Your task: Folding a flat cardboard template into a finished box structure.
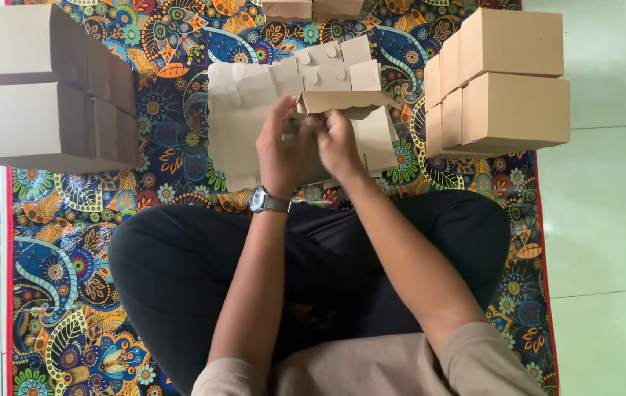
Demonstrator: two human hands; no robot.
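Observation:
I sit cross-legged on a patterned mat. Both hands hold a partly folded brown cardboard box just above a stack of flat die-cut cardboard blanks. My left hand, with a wristwatch on its wrist, grips the box's near left side. My right hand pinches the box's near edge beside it. The box's flaps stick up at the far side.
Two finished cardboard boxes are stacked at the left of the mat. Another stack of finished boxes stands at the right. More boxes peek in at the top edge. Pale floor tiles surround the mat.

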